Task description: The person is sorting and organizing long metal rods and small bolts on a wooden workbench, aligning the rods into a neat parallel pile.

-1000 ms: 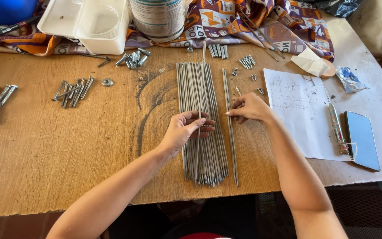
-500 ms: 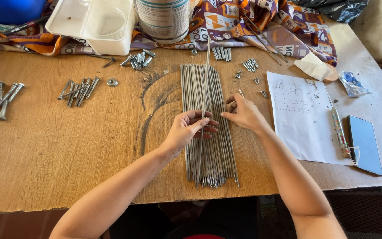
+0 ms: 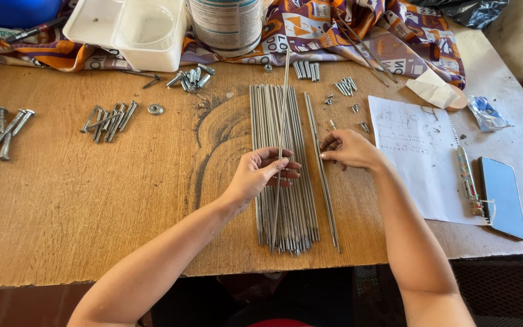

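**Sorting thin metal rods on a wooden table**

We have a bundle of grey metal rods (image 3: 282, 175) lying lengthwise on the worn plywood table (image 3: 92, 212), ends roughly squared toward us. Our left hand (image 3: 261, 175) rests on the bundle, fingers closed around one lifted rod (image 3: 282, 115) that tilts up above the rest, likely to single it out. Our right hand (image 3: 349, 148) pinches a separate rod (image 3: 322, 169) lying just beside the bundle, apart from it. Rods look slim, straight, dull-coated. Nearby: galvanised screws (image 3: 107, 116), a washer (image 3: 155, 109), a white plastic tray (image 3: 128, 30), a paint tin (image 3: 225, 24), a sketched paper sheet (image 3: 419, 157), a phone (image 3: 502, 197).
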